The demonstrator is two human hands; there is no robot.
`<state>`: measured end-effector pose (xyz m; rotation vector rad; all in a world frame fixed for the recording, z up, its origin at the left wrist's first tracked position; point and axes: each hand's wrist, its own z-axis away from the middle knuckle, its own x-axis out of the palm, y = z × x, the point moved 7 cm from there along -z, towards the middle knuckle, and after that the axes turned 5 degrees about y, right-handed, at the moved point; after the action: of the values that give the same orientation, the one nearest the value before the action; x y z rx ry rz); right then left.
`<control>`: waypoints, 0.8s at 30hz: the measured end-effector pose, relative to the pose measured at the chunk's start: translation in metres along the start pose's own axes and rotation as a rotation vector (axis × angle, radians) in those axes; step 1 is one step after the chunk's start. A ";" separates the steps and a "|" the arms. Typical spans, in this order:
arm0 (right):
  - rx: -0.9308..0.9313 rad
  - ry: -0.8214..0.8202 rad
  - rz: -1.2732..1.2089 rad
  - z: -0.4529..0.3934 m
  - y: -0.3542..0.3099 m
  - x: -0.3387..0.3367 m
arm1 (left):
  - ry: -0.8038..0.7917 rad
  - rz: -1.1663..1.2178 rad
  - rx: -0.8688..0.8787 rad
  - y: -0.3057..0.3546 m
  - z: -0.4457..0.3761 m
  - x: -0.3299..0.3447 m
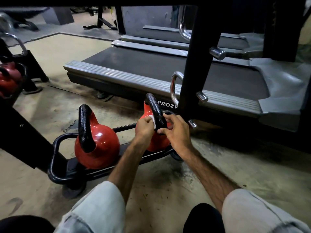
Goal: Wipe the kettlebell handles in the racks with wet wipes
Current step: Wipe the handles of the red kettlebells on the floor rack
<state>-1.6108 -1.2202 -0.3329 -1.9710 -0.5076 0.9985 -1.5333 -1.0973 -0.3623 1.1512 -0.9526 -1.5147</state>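
Note:
Two red kettlebells with black handles sit on the lowest shelf of a black rack (55, 155). The left kettlebell (99, 140) stands alone, untouched. At the right kettlebell (154, 143), my left hand (143, 126) presses a white wet wipe (152, 119) against the lower part of its black handle (155, 110). My right hand (175, 130) grips the same handle from the other side, fingers curled around it. The right kettlebell's body is mostly hidden behind both hands.
A treadmill (168, 71) lies just behind the rack, with a second one beyond it. A black upright post (196, 64) with chrome pegs stands right of my hands. More red kettlebells (8, 78) sit in another rack at far left. Worn concrete floor lies around.

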 end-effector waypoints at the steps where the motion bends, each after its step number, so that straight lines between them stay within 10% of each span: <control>1: 0.001 -0.007 0.000 0.000 -0.001 0.000 | 0.076 -0.056 0.049 0.003 0.003 -0.007; 6: -0.053 -0.041 0.026 -0.006 -0.013 -0.007 | 0.150 -0.139 0.288 0.032 0.025 -0.035; 13: -0.033 0.122 -0.386 -0.008 -0.022 -0.030 | -0.230 0.013 0.335 0.057 0.025 -0.014; 19: 0.167 0.111 -0.335 -0.009 0.035 -0.018 | 0.001 -0.475 0.652 0.078 0.023 -0.010; 24: 0.114 0.063 -0.293 0.003 0.029 0.000 | 0.002 -0.404 0.641 0.074 0.019 -0.015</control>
<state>-1.6133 -1.2346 -0.3578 -1.7599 -0.6670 0.7620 -1.5333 -1.0986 -0.2848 1.8898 -1.3125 -1.5563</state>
